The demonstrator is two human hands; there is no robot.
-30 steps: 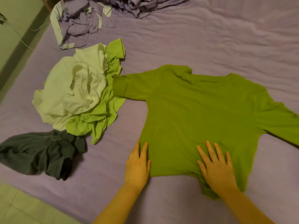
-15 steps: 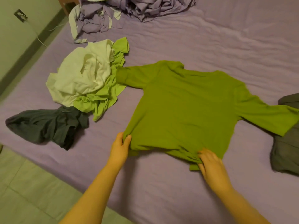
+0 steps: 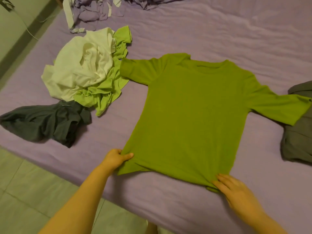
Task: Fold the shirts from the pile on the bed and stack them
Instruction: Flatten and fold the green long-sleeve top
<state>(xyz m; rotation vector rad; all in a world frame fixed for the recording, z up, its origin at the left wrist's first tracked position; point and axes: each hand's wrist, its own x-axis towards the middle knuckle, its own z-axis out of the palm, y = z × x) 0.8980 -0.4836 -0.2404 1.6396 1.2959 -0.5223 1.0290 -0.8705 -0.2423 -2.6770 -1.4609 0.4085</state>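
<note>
Green shirt [image 3: 190, 115] lies flat on the purple bed sheet [image 3: 219, 39], collar away from the person, both sleeves spread out, hem at the near edge of the bed; left hand [image 3: 116, 157] pinches the hem's left corner, thumb on top of the cloth and fingers curled under it, fabric puckered there; right hand [image 3: 236, 191] is at the hem's right corner, fingers fairly straight and lying against the bunched cloth, fingertips partly hidden in the fold, so I cannot tell whether it actually pinches or only presses; pile of unfolded shirts sits left of the green shirt: white shirt [image 3: 81, 70] on top of a crumpled light green shirt [image 3: 104, 92], which touches the spread shirt's left sleeve; dark grey shirt [image 3: 43, 122] crumpled just in front of that pile, near the bed edge; folded grey garment [image 3: 298, 137] at the right, partly under the right sleeve; rumpled lilac bedding [image 3: 89, 12] at the far left corner; tiled floor [image 3: 25, 191] below the bed edge.
</note>
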